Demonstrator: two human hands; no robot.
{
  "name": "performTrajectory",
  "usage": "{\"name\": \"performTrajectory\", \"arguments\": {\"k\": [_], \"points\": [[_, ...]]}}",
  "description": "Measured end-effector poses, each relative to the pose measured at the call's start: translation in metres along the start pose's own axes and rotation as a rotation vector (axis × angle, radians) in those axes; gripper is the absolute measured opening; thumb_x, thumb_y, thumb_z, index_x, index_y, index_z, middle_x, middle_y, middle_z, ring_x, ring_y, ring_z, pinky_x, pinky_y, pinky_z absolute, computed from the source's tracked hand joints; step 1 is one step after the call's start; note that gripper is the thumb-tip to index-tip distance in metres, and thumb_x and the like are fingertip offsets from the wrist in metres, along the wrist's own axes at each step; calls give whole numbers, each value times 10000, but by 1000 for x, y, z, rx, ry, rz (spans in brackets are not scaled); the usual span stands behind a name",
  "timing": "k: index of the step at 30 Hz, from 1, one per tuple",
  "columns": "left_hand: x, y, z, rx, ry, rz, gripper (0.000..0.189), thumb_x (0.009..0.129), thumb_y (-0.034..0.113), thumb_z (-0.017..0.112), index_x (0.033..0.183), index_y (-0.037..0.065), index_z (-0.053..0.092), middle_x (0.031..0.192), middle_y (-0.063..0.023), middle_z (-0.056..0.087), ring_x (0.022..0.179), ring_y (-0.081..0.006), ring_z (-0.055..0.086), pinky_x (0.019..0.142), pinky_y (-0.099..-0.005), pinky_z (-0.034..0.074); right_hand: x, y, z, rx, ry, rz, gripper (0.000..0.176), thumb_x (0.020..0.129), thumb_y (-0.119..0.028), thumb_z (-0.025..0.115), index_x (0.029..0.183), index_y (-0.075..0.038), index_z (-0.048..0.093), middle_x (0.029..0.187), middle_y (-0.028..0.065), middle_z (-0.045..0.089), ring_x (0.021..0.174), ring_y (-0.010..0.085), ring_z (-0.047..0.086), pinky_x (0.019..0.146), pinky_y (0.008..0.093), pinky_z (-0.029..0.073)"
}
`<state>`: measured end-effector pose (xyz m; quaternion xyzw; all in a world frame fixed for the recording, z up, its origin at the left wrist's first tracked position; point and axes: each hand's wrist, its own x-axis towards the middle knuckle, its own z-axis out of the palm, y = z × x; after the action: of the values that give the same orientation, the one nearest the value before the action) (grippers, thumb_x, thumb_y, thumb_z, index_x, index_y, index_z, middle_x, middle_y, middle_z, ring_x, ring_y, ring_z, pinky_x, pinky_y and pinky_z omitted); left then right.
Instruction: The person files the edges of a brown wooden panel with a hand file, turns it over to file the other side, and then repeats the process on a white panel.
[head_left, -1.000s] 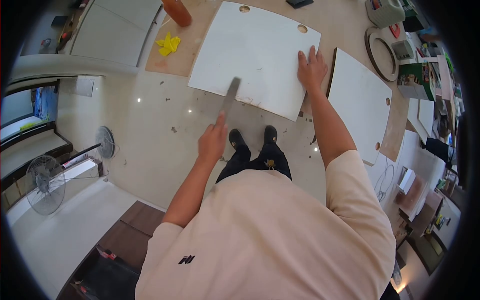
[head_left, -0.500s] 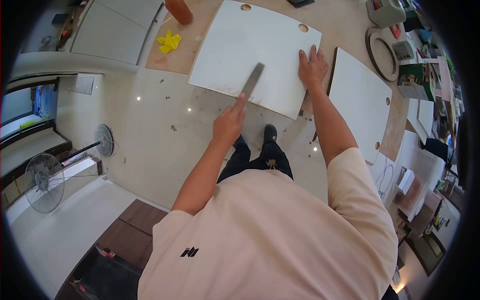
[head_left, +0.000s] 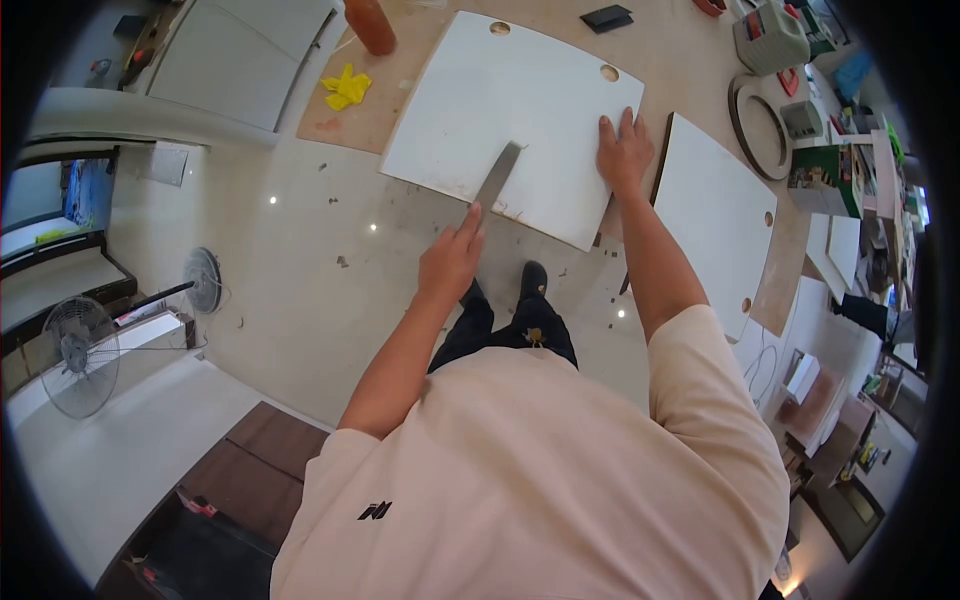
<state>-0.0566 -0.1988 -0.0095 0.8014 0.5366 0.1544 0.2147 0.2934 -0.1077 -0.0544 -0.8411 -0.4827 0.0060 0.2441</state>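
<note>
The person stands at the workbench (head_left: pixel 690 60) with the left hand (head_left: pixel 450 262) wrapped around the near end of a flat metal blade (head_left: pixel 497 178), forefinger stretched along it. The blade lies slanted over the near edge of the white panel (head_left: pixel 510 95), which rests flat on the bench in front of them. The right hand (head_left: pixel 625 150) presses palm-down on that panel's right edge, fingers slightly spread, just beside a second white panel (head_left: pixel 705 215); a yellow rag (head_left: pixel 345 88) and an orange bottle (head_left: pixel 372 25) sit far left.

Left hand (head_left: pixel 450 262) clenched, arm outstretched, right hand (head_left: pixel 624 152) flat, palm down
</note>
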Motion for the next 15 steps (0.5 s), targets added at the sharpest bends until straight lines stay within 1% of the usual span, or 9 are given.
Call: {"name": "performTrajectory", "arguments": {"k": [2,3,6,9,12,15], "points": [[-38,-20,-14,-21,-58,-103,532,995,290,583,1508,314,443,793,-131,591,706,-348,628,632,-458,532,-2,-5,0,-24,-6,9,671,989,-505,499,1469,-37,478,1517,230,429,1431,368,354,1177,538,188],[-44,-22,-22,-33,-95,-144,530,999,299,575,1511,317,437,799,-134,593,717,-354,630,648,-465,534,-1,-5,-2,-40,-4,25,670,988,-504,502,1467,-35,480,1516,230,429,1429,367,356,1177,536,191],[-42,-19,-17,-36,-149,-168,530,1006,303,560,1516,340,421,814,-137,603,741,-360,635,685,-465,542,-2,-3,-2,10,10,1,666,987,-505,509,1463,-40,484,1519,231,423,1425,364,363,1178,542,192],[9,8,7,-55,-56,-32,533,1004,292,569,1515,339,425,813,-134,607,735,-354,636,675,-455,544,0,-2,0,-19,17,-5,665,985,-504,519,1458,-38,489,1508,239,431,1417,369,373,1171,548,202],[16,16,-1,-11,-79,-18,547,1002,224,579,1525,279,429,774,-141,592,738,-329,627,674,-458,517,0,-2,-2,6,-2,8,664,987,-505,515,1458,-38,489,1498,243,444,1416,369,374,1167,545,205],[-30,-8,-26,-95,-27,-104,514,1014,255,552,1514,287,441,794,-141,600,757,-346,628,682,-464,520,-1,-5,-1,-54,11,30,660,989,-501,513,1456,-35,489,1490,240,456,1418,367,372,1168,536,203]]}}
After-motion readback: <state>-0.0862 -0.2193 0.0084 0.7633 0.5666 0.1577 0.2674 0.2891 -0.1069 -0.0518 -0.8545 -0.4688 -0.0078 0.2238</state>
